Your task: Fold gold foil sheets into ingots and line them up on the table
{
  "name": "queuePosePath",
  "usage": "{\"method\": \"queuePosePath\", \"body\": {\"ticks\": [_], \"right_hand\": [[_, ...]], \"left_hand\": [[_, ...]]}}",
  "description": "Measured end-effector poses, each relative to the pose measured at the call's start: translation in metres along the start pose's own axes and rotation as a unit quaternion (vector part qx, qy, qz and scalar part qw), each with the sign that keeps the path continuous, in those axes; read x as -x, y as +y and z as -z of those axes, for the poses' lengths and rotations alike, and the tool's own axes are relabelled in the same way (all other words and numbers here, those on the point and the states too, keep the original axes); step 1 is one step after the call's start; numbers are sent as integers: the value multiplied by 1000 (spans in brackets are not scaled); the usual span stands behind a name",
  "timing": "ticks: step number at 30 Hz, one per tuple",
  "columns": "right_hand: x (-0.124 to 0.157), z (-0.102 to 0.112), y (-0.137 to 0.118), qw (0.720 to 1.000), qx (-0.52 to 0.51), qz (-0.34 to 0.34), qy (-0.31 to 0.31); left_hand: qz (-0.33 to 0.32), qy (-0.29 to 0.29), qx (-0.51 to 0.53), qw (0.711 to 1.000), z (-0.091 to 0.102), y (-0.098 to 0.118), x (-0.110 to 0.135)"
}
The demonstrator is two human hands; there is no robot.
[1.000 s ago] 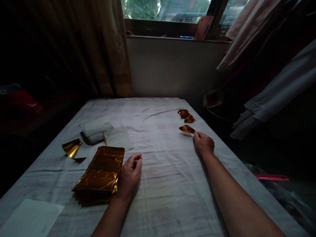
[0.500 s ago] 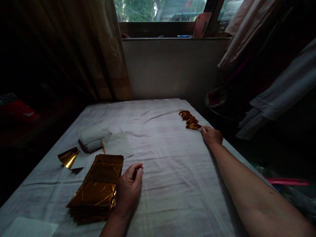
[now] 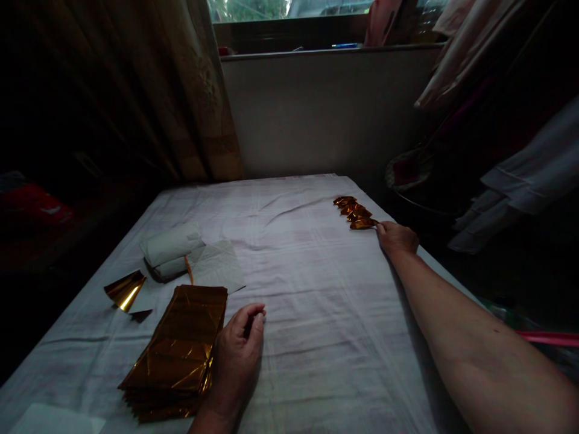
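Our right hand (image 3: 398, 237) has shifted frame-right, pinching a folded foil (image 3: 362, 223); our left hand (image 3: 239, 343) lies half-open beside the foil stack (image 3: 176, 346).

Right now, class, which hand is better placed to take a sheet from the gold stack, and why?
Probably the left hand: it rests beside the gold stack, seemingly empty. The right hand is stretched away, seemingly pinching the nearest of the folded gold pieces.

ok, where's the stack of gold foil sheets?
Head view, lower left: the stack of gold foil sheets lies on the pale cloth, just left of the left hand.
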State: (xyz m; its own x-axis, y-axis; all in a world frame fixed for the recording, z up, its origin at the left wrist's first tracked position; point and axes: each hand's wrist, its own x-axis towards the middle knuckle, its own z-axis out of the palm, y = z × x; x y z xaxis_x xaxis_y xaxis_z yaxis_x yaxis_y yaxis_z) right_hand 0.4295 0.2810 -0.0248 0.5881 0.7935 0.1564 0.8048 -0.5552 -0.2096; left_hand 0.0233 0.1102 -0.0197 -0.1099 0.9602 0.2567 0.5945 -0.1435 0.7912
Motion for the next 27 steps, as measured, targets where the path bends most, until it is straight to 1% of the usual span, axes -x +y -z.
{"method": "queuePosePath", "body": {"ticks": [5,9,13,17,20,22,24,27], "right_hand": [[-1,0,-1,1000,-6,1,-6],[4,4,-4,1000,-17,-3,-12],[19,9,-7,999,-35,-12,-7],[41,15,-11,997,-69,-18,0],[65,18,-17,994,-105,0,-6],[89,18,-24,991,-131,29,-6],[118,15,-33,986,-154,70,-5],[170,9,-50,971,-185,149,-4]], "left_hand": [[4,5,1,1000,-1,0,1],[3,-2,7,1000,-1,-1,0],[18,-9,17,1000,-2,-2,0],[23,-17,34,999,-4,-4,-1],[15,-18,40,999,-4,-5,-1],[8,-19,34,999,-4,-4,-1],[-9,-21,18,1000,-4,-3,-1],[-65,-21,-27,997,-3,-2,1]]}}
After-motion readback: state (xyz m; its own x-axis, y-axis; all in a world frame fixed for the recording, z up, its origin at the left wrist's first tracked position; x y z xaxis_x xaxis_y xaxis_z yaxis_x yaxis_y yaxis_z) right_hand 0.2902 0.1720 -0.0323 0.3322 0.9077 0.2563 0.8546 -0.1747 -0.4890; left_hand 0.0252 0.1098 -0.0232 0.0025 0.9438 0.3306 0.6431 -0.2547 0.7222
